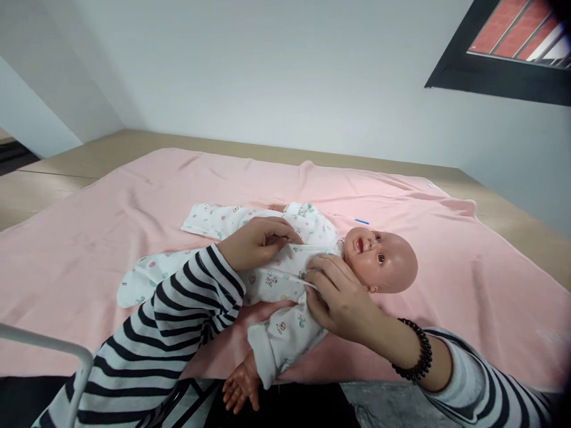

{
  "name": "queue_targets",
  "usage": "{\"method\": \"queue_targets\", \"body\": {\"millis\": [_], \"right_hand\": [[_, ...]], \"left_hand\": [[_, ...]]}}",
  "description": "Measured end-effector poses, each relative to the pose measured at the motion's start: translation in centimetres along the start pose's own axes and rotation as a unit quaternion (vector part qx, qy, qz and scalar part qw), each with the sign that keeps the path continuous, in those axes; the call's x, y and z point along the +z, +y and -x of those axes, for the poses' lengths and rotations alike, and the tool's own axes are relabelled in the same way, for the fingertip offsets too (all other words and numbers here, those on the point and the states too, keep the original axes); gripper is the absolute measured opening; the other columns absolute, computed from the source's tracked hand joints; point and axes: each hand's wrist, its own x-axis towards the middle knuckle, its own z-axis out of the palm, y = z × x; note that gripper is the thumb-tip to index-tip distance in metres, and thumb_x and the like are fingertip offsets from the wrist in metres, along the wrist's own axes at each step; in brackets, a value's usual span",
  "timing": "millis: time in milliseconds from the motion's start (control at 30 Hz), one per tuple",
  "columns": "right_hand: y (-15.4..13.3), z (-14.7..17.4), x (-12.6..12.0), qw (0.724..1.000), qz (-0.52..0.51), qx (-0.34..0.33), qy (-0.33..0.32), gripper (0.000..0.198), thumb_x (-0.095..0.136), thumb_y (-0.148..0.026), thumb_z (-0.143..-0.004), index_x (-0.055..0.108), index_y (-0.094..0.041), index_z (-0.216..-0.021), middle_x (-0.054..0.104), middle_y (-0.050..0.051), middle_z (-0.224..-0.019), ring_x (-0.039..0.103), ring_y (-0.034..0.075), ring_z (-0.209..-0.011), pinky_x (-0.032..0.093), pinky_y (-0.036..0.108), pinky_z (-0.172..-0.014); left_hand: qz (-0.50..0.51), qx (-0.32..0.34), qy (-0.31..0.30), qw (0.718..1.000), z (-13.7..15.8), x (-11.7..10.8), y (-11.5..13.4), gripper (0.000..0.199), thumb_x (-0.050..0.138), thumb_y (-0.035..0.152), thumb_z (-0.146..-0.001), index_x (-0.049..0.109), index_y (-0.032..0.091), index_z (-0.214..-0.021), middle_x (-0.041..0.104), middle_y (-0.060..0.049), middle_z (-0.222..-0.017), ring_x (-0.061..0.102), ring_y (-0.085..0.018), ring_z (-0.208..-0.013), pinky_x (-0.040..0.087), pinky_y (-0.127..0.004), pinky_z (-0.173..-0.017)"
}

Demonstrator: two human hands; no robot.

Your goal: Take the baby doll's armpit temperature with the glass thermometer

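— Broadly: pink blanket (111, 238) spread over wooden table (66, 166). Baby doll (312, 267) laid on back at blanket centre, head to the right.
— Clothing?
— White printed romper (285, 279).
— Hands?
— Left hand (256, 241) pinching romper front at chest; right hand (339, 297) pinching romper edge near neck. Black bead bracelet (417, 351) on right wrist.
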Motion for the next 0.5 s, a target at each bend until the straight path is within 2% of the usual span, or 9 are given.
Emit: {"method": "queue_targets", "body": {"millis": [100,167,267,500], "right_hand": [[0.05,0.09,0.0,1.0,0.003,-0.004,-0.011,0.013,0.059,-0.012,-0.094,0.063,-0.009,-0.106,0.06,0.017,-0.133,0.054,0.028,-0.129,0.049,0.045,-0.113],[0.05,0.16,0.01,1.0,0.014,-0.009,-0.019,0.023,0.06,-0.017,-0.097,0.062,-0.007,-0.118,0.058,0.017,-0.14,0.052,0.028,-0.134,0.048,0.044,-0.116],[0.05,0.25,0.09,0.999,0.036,-0.003,-0.034,0.039,0.059,-0.023,-0.099,0.058,-0.006,-0.135,0.057,0.017,-0.144,0.051,0.028,-0.135,0.048,0.045,-0.116],[-0.1,0.17,0.24,0.997,0.046,0.01,-0.057,0.043,0.056,-0.025,-0.101,0.057,-0.005,-0.139,0.057,0.016,-0.145,0.051,0.029,-0.135,0.049,0.048,-0.115]], "left_hand": [[0.008,-0.005,0.004,1.0,0.24,-0.19,-0.02,0.02,0.061,0.023,-0.091,0.075,0.014,-0.103,0.075,-0.007,-0.097,0.069,-0.016,-0.089,0.054,-0.027,-0.08],[-0.009,0.0,0.0,1.0,0.35,-0.16,0.01,0.019,0.066,0.026,-0.089,0.074,0.014,-0.101,0.074,-0.006,-0.095,0.068,-0.017,-0.089,0.054,-0.029,-0.083],[-0.044,0.02,0.005,0.999,0.36,0.0,-0.09,0.02,0.07,0.029,-0.087,0.076,0.015,-0.101,0.074,-0.008,-0.101,0.069,-0.019,-0.096,0.054,-0.033,-0.09],[-0.07,0.039,0.022,0.997,0.11,0.71,-0.35,0.014,0.067,0.024,-0.087,0.073,0.014,-0.096,0.071,-0.009,-0.104,0.067,-0.018,-0.099,0.055,-0.033,-0.093]]}}
